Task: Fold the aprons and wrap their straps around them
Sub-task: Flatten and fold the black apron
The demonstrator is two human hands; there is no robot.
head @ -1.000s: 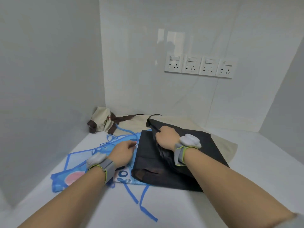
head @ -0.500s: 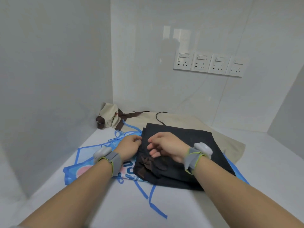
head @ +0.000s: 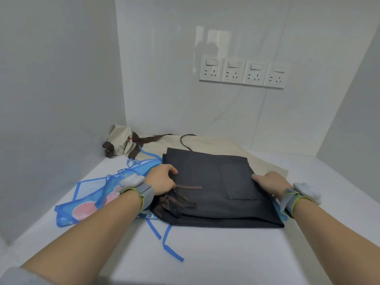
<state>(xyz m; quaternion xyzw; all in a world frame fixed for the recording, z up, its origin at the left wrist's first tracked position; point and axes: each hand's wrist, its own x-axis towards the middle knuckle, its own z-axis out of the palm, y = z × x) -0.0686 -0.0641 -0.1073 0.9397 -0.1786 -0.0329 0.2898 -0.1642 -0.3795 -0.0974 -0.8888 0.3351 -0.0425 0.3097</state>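
Note:
A dark grey apron (head: pixel 205 182) lies folded into a flat rectangle in the middle of the white surface, its pocket (head: pixel 238 182) facing up. Its brown straps (head: pixel 181 200) are bunched at the near left corner. My left hand (head: pixel 162 179) grips the apron's left edge, thumb on top, just above the straps. My right hand (head: pixel 269 184) holds the right edge, thumb on the cloth and fingers tucked out of sight at the edge. Under it lies a blue apron (head: pixel 92 202) spread to the left, with blue straps (head: pixel 164 239) trailing toward me.
A beige apron (head: pixel 216 142) lies flat behind the dark one. A folded beige bundle (head: pixel 121 140) wrapped in a brown strap sits in the back left corner. Walls close in on the left, back and right; wall sockets (head: pixel 242 73) are mounted on the back wall.
The dark apron's raised part came down flat. My right hand moved from the apron's left part to its right edge. My left hand went from the blue apron to the dark apron's left edge.

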